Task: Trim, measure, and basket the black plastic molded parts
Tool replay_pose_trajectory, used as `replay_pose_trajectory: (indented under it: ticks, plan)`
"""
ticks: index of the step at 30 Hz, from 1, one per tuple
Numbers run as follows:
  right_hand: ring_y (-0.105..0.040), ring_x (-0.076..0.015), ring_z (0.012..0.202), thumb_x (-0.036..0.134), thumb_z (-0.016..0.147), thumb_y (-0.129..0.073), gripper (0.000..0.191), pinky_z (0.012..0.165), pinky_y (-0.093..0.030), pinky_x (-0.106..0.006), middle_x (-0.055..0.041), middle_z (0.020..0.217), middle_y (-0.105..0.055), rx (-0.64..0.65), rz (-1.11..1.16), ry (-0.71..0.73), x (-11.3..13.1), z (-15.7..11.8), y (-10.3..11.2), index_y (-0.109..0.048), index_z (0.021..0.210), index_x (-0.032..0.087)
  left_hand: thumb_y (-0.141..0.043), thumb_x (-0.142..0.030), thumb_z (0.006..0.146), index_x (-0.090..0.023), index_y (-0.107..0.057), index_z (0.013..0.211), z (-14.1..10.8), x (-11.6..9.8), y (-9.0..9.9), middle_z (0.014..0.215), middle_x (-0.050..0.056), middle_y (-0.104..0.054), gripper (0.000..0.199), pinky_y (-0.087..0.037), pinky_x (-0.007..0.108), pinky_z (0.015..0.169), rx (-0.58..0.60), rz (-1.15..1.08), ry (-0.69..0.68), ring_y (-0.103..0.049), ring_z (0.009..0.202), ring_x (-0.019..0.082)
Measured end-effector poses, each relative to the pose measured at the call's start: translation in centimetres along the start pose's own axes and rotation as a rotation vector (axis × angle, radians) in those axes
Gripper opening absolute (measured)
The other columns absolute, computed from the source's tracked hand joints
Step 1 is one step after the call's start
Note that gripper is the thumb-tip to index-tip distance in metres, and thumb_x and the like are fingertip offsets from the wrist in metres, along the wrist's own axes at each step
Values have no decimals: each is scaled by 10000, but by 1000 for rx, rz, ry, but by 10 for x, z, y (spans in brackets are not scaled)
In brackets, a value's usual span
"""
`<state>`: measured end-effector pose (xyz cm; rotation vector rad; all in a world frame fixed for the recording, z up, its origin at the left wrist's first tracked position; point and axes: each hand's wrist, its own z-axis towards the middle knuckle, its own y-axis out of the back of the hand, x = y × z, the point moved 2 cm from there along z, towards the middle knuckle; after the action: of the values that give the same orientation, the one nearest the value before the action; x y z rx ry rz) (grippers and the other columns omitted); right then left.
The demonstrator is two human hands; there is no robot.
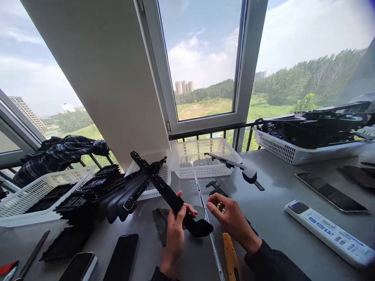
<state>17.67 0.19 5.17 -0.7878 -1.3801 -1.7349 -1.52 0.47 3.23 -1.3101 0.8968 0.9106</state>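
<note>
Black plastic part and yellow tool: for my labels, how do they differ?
The black plastic part is held in the left hand; the yellow tool lies on the table. The black plastic part shows both ends, while the yellow tool runs off the bottom edge. Both look elongated.

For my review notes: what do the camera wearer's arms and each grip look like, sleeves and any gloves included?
The left grip and right grip are bare human hands, with no gloves. The right sleeve is long, dark and plain where visible; only a dark edge of the left sleeve shows. No watch, cable or marking shows on either wrist.
</note>
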Motion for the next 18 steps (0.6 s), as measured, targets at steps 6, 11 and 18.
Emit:
replay_pose_trajectory:
  ticks: [6,11,18]
  plan:
    - [-635,-269,852,340,776,-688,140,736,-430,-342,-65,798,-717,-169,-297,-230,-69,18,35,-695,823,208,-701,-491,950,-210,-533,1473,-2,-6,-6,844,15,-697,616,-498,298,715,54,-6,95,-612,714,157]
    - [-616,-248,810,383,850,-638,183,695,-397,-332,-49,758,-694,-139,-308,-174,-47,18,25,-648,761,224,-715,-621,908,-188,-607,1031,0,0,-10,768,10,-714,463,-399,221,490,80,83,86,-495,476,75]
    - [-636,-242,576,630,867,-676,339,575,-406,-343,-25,631,-676,-80,-109,-193,-13,-72,6,-760,970,318,-685,-820,796,-202,-551,793,15,40,3,593,-35,-586,632,-369,204,325,219,-185,339,-469,361,94]
